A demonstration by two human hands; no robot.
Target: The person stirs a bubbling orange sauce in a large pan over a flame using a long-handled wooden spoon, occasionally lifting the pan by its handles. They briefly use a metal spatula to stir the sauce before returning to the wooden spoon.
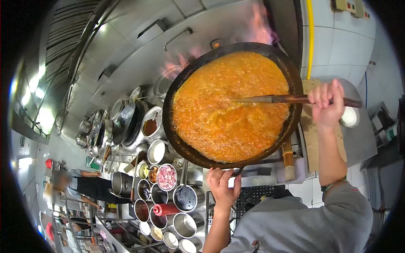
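Note:
A big dark wok [168, 122] holds bubbling orange liquid [230, 114] with fine bits in it. My right hand [328, 103] is closed around the wooden handle of a long cooking utensil [291, 99]. The utensil's shaft enters the liquid near the middle, and its head is hidden below the surface. At the wok's near rim, my left hand [223, 185] has its fingers curled at the small side handle [238, 170], gripping it. Flames [259, 25] rise behind the wok.
Left of the wok stand several metal pots, with sliced raw meat [166, 177], dark liquid [185, 198] and a red squeeze bottle [166, 209]. A white bowl [350, 117] and cardboard [312, 143] lie right. Another person [90, 189] stands far left.

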